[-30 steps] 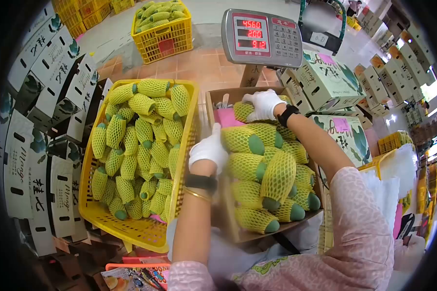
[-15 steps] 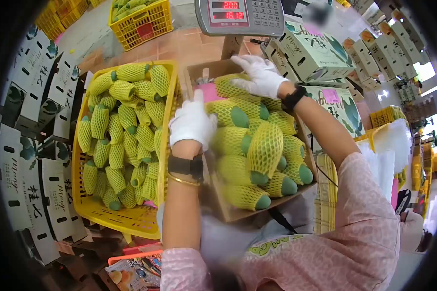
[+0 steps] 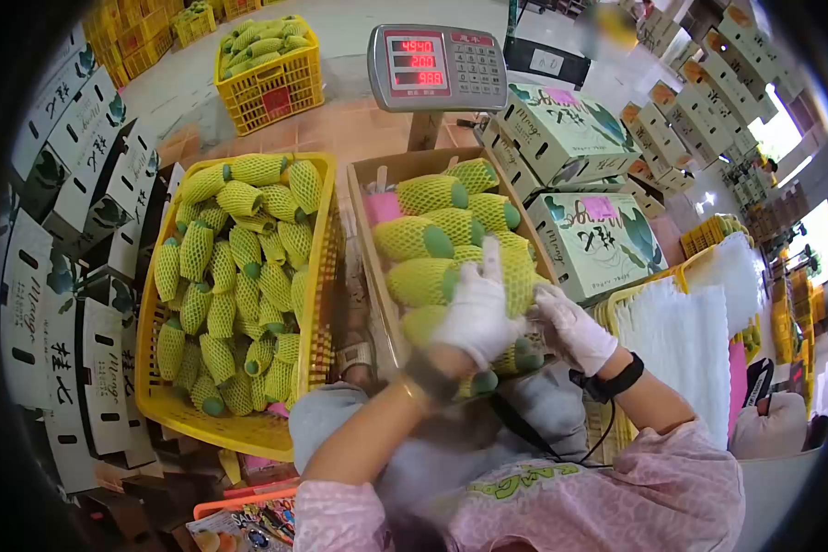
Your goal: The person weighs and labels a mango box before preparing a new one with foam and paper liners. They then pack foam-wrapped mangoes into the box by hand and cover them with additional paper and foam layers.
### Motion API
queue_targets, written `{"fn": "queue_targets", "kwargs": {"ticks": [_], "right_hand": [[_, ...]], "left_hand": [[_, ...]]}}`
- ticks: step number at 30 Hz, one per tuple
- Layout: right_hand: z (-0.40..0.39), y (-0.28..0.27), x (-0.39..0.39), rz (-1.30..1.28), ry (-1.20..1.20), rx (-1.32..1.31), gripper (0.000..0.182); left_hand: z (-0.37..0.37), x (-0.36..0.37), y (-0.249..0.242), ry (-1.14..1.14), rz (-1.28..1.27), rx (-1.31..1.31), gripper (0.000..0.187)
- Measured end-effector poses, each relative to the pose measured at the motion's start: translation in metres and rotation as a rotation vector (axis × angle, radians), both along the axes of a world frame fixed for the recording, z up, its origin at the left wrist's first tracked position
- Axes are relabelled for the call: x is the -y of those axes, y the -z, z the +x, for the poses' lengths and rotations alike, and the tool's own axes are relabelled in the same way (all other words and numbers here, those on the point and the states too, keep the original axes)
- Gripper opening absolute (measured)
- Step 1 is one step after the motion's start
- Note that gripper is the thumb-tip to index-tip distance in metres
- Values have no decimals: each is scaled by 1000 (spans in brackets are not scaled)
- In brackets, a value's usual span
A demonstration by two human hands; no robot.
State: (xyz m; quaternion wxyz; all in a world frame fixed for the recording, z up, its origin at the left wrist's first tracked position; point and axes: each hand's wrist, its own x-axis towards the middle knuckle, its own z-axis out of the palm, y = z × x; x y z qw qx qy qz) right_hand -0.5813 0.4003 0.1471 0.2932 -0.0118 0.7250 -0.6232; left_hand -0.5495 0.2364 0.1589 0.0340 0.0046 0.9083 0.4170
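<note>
A cardboard box (image 3: 370,276) in front of me holds several green mangoes in yellow foam nets (image 3: 414,237), with a pink piece (image 3: 383,208) at its upper left corner. My left hand (image 3: 478,317), in a white glove, lies over the lower middle of the mangoes with fingers stretched out. At the box's right edge my right hand (image 3: 575,333), also gloved, touches the netted mangoes; its fingertips are partly hidden, so its grip is unclear. Behind the box stands a scale display (image 3: 437,69) with red digits.
On the left is a yellow crate (image 3: 327,276) full of netted mangoes. Printed cartons stand far left (image 3: 51,313) and right (image 3: 575,133). White foam nets (image 3: 676,336) hang at the right. Another yellow crate (image 3: 271,97) sits behind. An orange-rimmed basket (image 3: 239,504) is at the bottom.
Both hands have moved from the box's upper part down to its lower right. The large mango on top has shifted right. More digits show on the display, and the view has tilted up.
</note>
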Motion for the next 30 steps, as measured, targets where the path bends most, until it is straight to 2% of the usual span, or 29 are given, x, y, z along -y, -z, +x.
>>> {"fn": "queue_targets", "kwargs": {"ticks": [1, 3, 4, 6, 7, 8, 9, 10, 11, 12, 13, 15, 16, 17, 19, 20, 21, 22, 24, 26, 27, 29, 30], "right_hand": [[-1, 1, 2, -96, 80, 68, 45], [-6, -12, 20, -286, 227, 128, 38], [-14, -13, 12, -391, 247, 240, 36], [-17, -43, 16, -471, 20, 283, 37], [-22, -41, 15, -624, -99, 339, 37], [-27, -44, 22, -620, -106, 342, 37], [-32, -48, 34, -509, -112, 341, 38], [-36, -50, 46, -400, -119, 341, 39], [-42, -43, 56, -229, -104, 185, 44], [-42, -42, 64, -30, -164, -125, 52], [-43, -42, 71, 169, -223, -438, 60], [-46, -49, 81, 282, -409, -731, 80], [-52, -47, 84, 392, -528, -943, 91], [-56, -44, 94, 437, -519, -1064, 88], [-73, -48, 113, 282, -454, -794, 86], [-88, -43, 119, 216, -434, -786, 83], [-105, -44, 127, 313, -455, -709, 72], [-119, -41, 137, 426, -501, -822, 68], [-145, -28, 157, 640, -613, -1004, 63], [-159, -17, 175, 788, -759, -1138, 53], [-169, -3, 184, 822, -812, -1189, 52], [-169, 9, 201, 838, -852, -1173, 53], [-168, 13, 211, 907, -891, -1097, 53]], "left_hand": [[7, -8, -1, 33, -50, -159, 103], [12, -8, -3, 148, 211, -371, 105], [8, -4, -2, 147, 208, -374, 105], [-13, 12, 1, -167, 612, -261, 99], [-16, 17, 2, -325, 814, -190, 96], [-15, 19, 2, -219, 1300, -29, 83], [-22, 26, 9, -145, 1483, 119, 65], [-26, 25, 14, -197, 1631, 149, 52], [-28, 25, 13, -251, 1776, 177, 42], [-36, 33, 20, -300, 1842, 173, 34], [-40, 36, 23, -312, 1843, 162, 34], [-41, 42, 8, -613, 1623, -33, 34], [-38, 45, -6, -703, 1594, 0, 36], [-38, 49, -8, -720, 1605, 2, 41], [-45, 73, 6, -608, 1758, 35, 48], [-42, 90, 21, -572, 965, -202, 50], [-40, 108, 31, -575, 651, -344, 51], [-39, 126, 41, -624, 321, -473, 52], [-28, 164, 40, -794, 402, -477, 52], [-17, 177, 23, -904, 788, -396, 50], [-9, 167, -8, -964, 1264, -389, 50], [-8, 165, -16, -1012, 1329, -412, 44], [-7, 168, -2, -941, 986, -456, 41]]}}
